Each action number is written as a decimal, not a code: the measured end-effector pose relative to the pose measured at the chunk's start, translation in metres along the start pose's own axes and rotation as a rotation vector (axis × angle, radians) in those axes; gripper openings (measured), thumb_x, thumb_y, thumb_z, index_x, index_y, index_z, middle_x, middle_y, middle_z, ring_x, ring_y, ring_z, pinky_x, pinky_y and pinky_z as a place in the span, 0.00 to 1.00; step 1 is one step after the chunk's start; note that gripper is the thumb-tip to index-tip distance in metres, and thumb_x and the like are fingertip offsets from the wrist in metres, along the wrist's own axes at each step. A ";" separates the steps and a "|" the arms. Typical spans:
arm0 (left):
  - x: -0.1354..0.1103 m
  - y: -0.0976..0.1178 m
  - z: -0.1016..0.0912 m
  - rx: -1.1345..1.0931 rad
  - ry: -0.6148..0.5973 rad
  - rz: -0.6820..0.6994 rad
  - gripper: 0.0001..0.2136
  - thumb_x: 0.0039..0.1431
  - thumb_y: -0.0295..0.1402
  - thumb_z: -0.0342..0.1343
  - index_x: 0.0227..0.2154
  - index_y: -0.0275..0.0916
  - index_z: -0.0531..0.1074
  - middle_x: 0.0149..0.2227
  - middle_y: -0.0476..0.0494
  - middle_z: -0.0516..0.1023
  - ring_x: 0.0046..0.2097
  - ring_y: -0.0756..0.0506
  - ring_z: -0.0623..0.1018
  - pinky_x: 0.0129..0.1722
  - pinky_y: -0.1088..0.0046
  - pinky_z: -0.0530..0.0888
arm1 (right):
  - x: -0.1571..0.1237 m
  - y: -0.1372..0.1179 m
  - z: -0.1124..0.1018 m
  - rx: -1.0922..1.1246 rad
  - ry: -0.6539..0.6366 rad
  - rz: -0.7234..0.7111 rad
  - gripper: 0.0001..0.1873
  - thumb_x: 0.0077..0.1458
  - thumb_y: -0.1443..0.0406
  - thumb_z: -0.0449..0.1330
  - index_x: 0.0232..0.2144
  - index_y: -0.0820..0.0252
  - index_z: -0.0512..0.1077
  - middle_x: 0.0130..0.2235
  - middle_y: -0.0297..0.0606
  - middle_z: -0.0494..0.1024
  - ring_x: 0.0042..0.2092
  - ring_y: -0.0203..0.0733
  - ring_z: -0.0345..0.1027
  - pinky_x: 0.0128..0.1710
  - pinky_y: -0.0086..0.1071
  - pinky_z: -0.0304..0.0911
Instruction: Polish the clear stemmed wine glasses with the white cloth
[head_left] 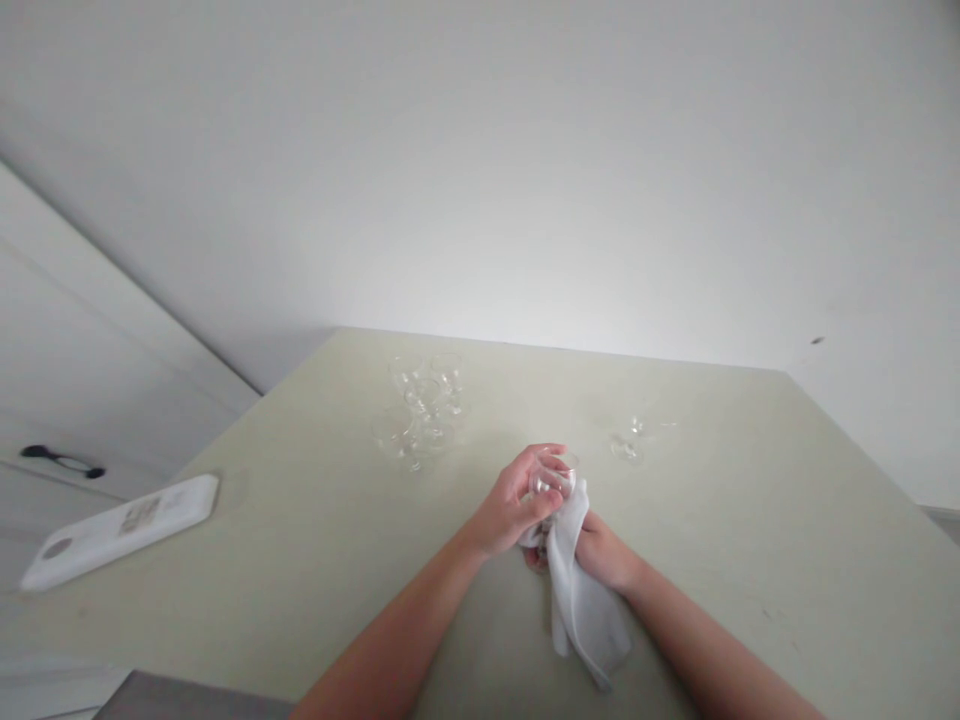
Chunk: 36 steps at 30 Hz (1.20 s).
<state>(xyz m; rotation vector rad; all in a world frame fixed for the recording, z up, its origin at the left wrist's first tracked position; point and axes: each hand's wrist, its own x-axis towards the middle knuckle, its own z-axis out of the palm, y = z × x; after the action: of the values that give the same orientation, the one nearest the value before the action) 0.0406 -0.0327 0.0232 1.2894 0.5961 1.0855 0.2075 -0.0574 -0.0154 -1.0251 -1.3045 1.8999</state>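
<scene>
My left hand [526, 494] is closed around the bowl of a small clear stemmed glass [561, 470], which is tilted over the table's near middle. On the right side of the glass, my right hand [598, 548] is closed on a white cloth [589, 605]. The cloth wraps about the lower part of the glass and hangs down toward the table. Most of my right fingers are hidden behind the cloth, and part of the stem is covered too.
Several clear glasses [426, 400] stand clustered at the back left of the pale green table [300, 560]. Another clear glass [628, 445] is at the right. A white box [124, 530] lies at the left edge, beside a white cabinet with a black handle [63, 462]. A wall borders the back.
</scene>
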 end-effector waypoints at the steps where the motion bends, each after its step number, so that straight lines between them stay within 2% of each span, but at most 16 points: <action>1: -0.001 0.001 0.000 0.028 -0.007 -0.002 0.27 0.59 0.43 0.64 0.59 0.41 0.67 0.50 0.37 0.73 0.46 0.43 0.76 0.48 0.66 0.72 | 0.000 -0.001 0.000 -0.005 0.002 0.004 0.18 0.58 0.51 0.61 0.34 0.60 0.73 0.29 0.37 0.79 0.29 0.41 0.73 0.30 0.34 0.67; 8: -0.003 0.007 0.002 0.101 -0.035 -0.001 0.27 0.60 0.45 0.63 0.59 0.42 0.66 0.49 0.37 0.73 0.47 0.42 0.75 0.49 0.64 0.71 | -0.003 -0.003 0.000 -0.011 0.022 0.026 0.15 0.58 0.54 0.61 0.35 0.61 0.75 0.30 0.38 0.81 0.30 0.41 0.75 0.32 0.34 0.69; 14: -0.003 0.006 0.003 0.096 -0.024 -0.005 0.27 0.60 0.44 0.63 0.59 0.41 0.67 0.49 0.37 0.73 0.47 0.42 0.75 0.48 0.65 0.71 | -0.002 -0.003 -0.002 -0.040 0.047 0.024 0.19 0.52 0.50 0.65 0.34 0.59 0.74 0.30 0.39 0.81 0.30 0.44 0.76 0.32 0.37 0.72; 20: -0.002 0.003 0.002 0.087 -0.018 -0.008 0.27 0.59 0.45 0.63 0.59 0.42 0.67 0.48 0.38 0.73 0.45 0.43 0.75 0.47 0.66 0.71 | -0.002 -0.006 0.000 -0.046 0.032 -0.001 0.16 0.56 0.51 0.62 0.34 0.59 0.73 0.30 0.38 0.80 0.30 0.43 0.76 0.32 0.36 0.72; 23: -0.001 0.002 0.001 0.081 -0.028 0.004 0.27 0.59 0.45 0.63 0.59 0.41 0.67 0.47 0.38 0.73 0.45 0.44 0.75 0.47 0.66 0.71 | -0.001 -0.004 0.000 -0.058 0.024 -0.013 0.15 0.55 0.52 0.63 0.34 0.58 0.73 0.30 0.38 0.80 0.30 0.43 0.75 0.32 0.36 0.72; 30: -0.001 0.003 0.001 0.089 -0.031 0.004 0.27 0.60 0.44 0.62 0.59 0.41 0.66 0.47 0.38 0.73 0.45 0.43 0.75 0.48 0.65 0.71 | -0.001 -0.004 0.000 -0.056 0.010 -0.024 0.18 0.57 0.51 0.61 0.39 0.60 0.74 0.30 0.40 0.81 0.31 0.45 0.75 0.32 0.38 0.71; 36: -0.001 0.002 0.001 0.078 -0.028 -0.004 0.27 0.60 0.45 0.63 0.59 0.41 0.66 0.47 0.38 0.73 0.45 0.44 0.74 0.48 0.66 0.71 | -0.003 -0.006 0.001 -0.040 0.040 -0.017 0.16 0.55 0.51 0.62 0.35 0.58 0.74 0.31 0.39 0.80 0.31 0.45 0.76 0.32 0.37 0.73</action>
<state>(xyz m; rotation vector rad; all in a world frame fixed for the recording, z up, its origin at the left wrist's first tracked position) 0.0403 -0.0346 0.0255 1.3684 0.6255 1.0481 0.2080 -0.0583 -0.0090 -1.0633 -1.3290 1.8383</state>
